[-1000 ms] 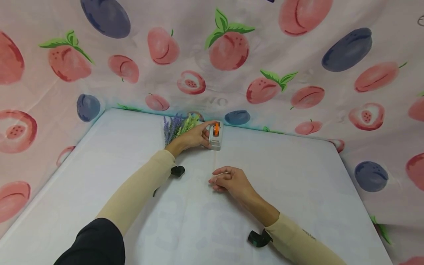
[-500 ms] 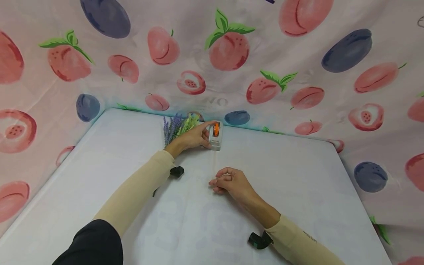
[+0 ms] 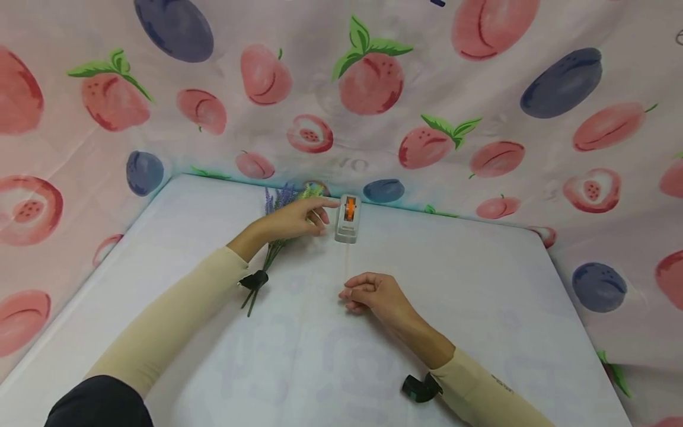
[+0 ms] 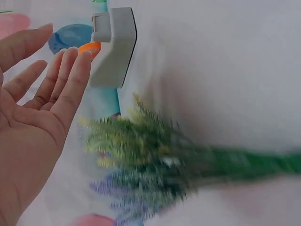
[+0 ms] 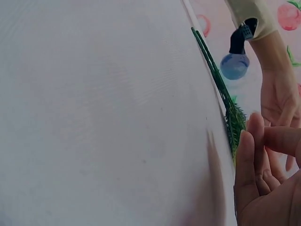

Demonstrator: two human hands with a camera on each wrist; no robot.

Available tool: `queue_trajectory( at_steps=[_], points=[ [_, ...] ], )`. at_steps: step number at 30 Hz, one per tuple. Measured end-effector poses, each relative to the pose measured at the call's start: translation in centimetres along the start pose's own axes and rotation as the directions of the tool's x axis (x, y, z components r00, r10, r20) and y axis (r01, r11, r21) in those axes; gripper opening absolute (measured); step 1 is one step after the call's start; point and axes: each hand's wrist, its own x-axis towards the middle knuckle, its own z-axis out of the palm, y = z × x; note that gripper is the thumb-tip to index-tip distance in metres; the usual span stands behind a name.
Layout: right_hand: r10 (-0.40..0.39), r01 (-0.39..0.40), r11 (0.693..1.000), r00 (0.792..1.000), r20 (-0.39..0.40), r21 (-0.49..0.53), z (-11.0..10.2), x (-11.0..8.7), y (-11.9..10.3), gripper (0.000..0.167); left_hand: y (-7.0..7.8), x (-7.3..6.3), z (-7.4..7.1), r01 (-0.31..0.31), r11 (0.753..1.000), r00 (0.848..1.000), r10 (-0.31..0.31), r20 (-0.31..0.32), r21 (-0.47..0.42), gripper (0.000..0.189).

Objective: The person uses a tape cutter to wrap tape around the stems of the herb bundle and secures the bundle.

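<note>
Left grip (image 3: pixel 299 218), spread, is withdrawing from the tape dispenser (image 3: pixel 348 228) near the tabletop's (image 3: pixel 469 279) far edge; right grip (image 3: pixel 376 295) is pinching tape (image 3: pixel 347 260).

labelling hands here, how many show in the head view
2: the left hand, partly covering the flowers, beside the tape dispenser; the right hand, lower in the picture, pinching what looks like a clear tape strip. No others show.
</note>
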Motion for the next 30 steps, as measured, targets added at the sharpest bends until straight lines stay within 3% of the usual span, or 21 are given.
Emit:
queue_trajectory(
  at_steps=[7,17,24,30],
  points=[
    [0.008,-0.008,1.000,1.000,0.000,-0.007,-0.1,0.1,0.0,0.040,-0.6,-2.9,-0.9,-0.003,0.997,1.000,0.005,-0.016,0.083,0.062],
    [0.029,-0.029,0.999,1.000,-0.009,-0.034,-0.1,-0.1,-0.4,0.034,-1.5,-6.1,-1.4,0.016,0.999,0.997,-0.013,-0.074,0.042,0.071],
    [0.049,-0.049,0.996,0.999,0.002,-0.077,-0.4,-0.1,-0.5,0.027,-2.6,-8.1,-1.2,0.077,0.994,0.987,-0.064,-0.150,0.083,0.069],
    [0.061,-0.059,0.992,0.998,0.015,-0.107,-0.6,0.0,-0.7,0.023,-3.5,-9.5,-0.6,0.154,0.985,0.968,-0.135,-0.211,0.078,0.051]
  ],
)
